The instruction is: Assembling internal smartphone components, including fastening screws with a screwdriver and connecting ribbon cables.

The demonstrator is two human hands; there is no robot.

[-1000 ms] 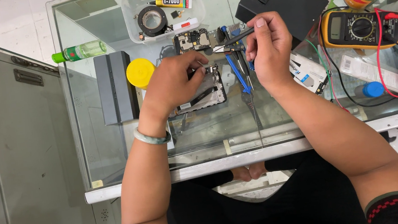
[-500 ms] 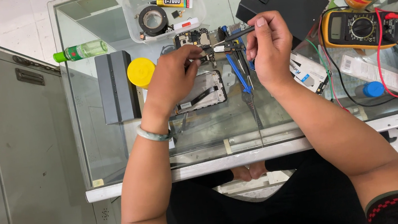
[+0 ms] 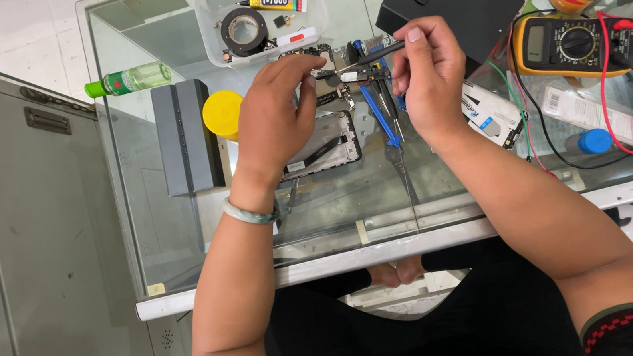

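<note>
Over a cluttered glass bench [image 3: 180,243], the right hand [image 3: 433,75] pinches slim tweezers [image 3: 366,57] toward a small circuit board [image 3: 336,71] steadied by the curled fingers of the left hand [image 3: 273,119], beside an opened phone frame [image 3: 329,148] and a yellow multimeter [image 3: 574,46].

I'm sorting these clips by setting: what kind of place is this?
Most likely a small phone or electronics repair counter: a yellow multimeter with red and black leads, an opened phone on the glass counter, and tweezers in the right hand.
</note>
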